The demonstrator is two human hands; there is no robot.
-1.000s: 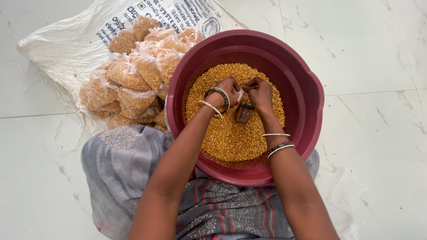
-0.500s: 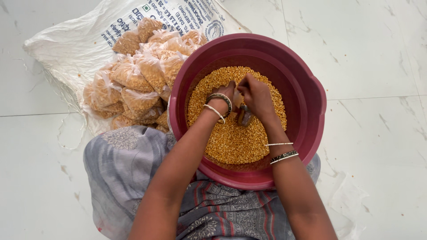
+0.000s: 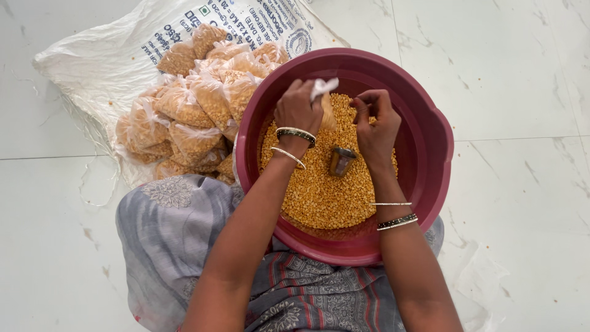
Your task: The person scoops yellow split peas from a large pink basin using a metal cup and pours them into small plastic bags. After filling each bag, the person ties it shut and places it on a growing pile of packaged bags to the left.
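A maroon plastic tub [image 3: 430, 154] sits in my lap, partly filled with yellow split lentils [image 3: 319, 197]. My left hand [image 3: 298, 110] is closed on the neck of a small clear bag of lentils [image 3: 327, 107], lifted just above the grain, its white top sticking up. My right hand [image 3: 375, 126] is right beside the bag with fingers curled near its neck; whether it touches the bag I cannot tell. A small metal cup [image 3: 340, 161] lies in the lentils below both hands.
A heap of several filled, tied lentil bags [image 3: 190, 110] lies on a white woven sack [image 3: 98, 67] to the left of the tub. White marble floor tiles [image 3: 510, 74] surround me. My grey patterned clothing [image 3: 172, 227] covers my lap.
Both hands rose from the lentils with the small bag. The metal cup, earlier under my right hand, now lies free in the grain.
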